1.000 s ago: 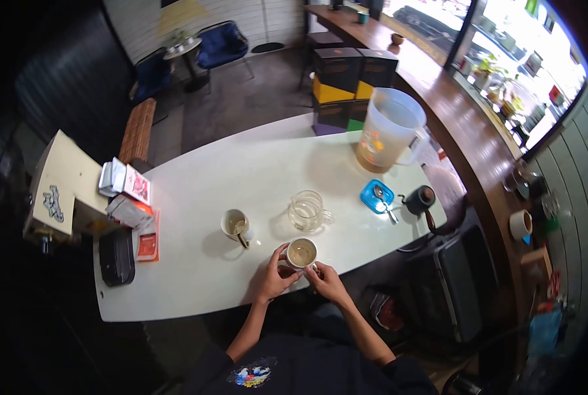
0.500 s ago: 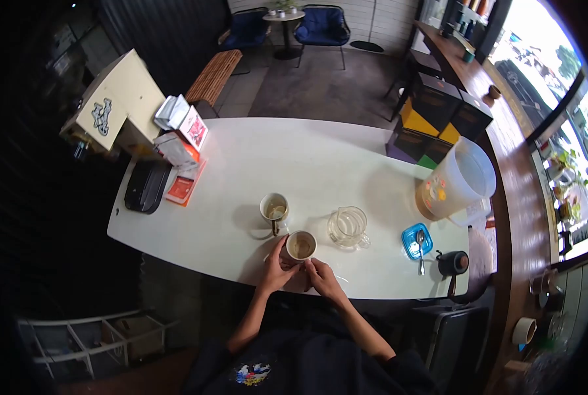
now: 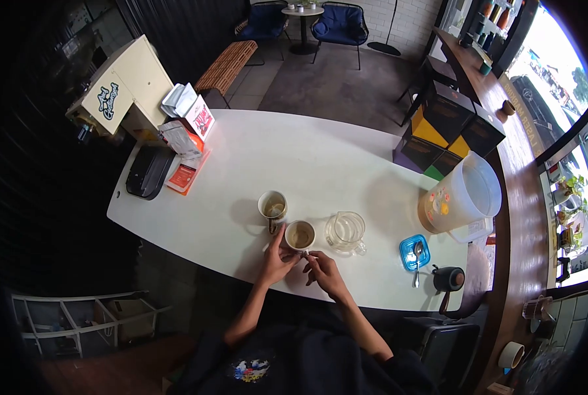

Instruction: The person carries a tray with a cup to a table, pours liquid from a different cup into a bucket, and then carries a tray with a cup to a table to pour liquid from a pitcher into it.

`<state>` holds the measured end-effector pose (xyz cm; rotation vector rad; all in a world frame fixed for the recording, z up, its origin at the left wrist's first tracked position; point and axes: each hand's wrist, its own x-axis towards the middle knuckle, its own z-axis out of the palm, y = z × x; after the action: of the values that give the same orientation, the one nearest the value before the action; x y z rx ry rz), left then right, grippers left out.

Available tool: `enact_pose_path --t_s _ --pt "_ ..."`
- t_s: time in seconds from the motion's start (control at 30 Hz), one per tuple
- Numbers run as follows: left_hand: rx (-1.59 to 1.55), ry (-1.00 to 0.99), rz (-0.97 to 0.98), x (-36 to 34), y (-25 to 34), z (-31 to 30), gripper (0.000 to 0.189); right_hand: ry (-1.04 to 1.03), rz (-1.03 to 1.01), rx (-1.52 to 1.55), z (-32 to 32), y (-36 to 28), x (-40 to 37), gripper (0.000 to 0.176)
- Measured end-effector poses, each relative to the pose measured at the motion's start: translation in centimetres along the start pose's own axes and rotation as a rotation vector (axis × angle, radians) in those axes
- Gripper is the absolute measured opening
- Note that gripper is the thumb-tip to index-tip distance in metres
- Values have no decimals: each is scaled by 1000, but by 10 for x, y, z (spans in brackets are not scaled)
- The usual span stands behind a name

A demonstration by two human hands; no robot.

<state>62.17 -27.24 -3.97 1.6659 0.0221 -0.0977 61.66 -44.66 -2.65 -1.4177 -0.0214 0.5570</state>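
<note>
A light-coloured mug (image 3: 300, 235) with some brownish content inside stands near the table's front edge. My left hand (image 3: 279, 264) curves against its left side, fingers pressed to the wall. At the mug's front, the fingers of my right hand (image 3: 325, 273) pinch its handle. Just behind and to the left is a second mug (image 3: 272, 205), its handle turned toward me, also with something at the bottom. To the right, apart from both hands, sits a clear glass pitcher (image 3: 346, 230).
On the right are a blue dish (image 3: 408, 249) with a spoon (image 3: 417, 266), a small black pot (image 3: 448, 278) and a large translucent plastic jug (image 3: 461, 191). Dark boxes (image 3: 442, 115) stand behind. At left are a cream machine (image 3: 119, 85), packets (image 3: 182, 141) and a black tray (image 3: 150, 172).
The camera view has shifted slightly. My right hand has shifted a little right at the mug's handle, its fingers more apart from my left hand. Both hands stay on the same mug.
</note>
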Motion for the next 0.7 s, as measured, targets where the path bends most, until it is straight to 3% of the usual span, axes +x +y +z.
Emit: enact_pose_path --t_s 0.33,0.57,0.7 --pt "-19 -31 6 8 -8 3 82 13 -161 -232 -8 1 -2 40" --pt "-200 12 -28 8 -2 12 78 -94 -80 -277 -4 -3 -7 53" --pt "-70 16 13 8 9 18 79 -75 -76 -331 0 -12 -14 51"
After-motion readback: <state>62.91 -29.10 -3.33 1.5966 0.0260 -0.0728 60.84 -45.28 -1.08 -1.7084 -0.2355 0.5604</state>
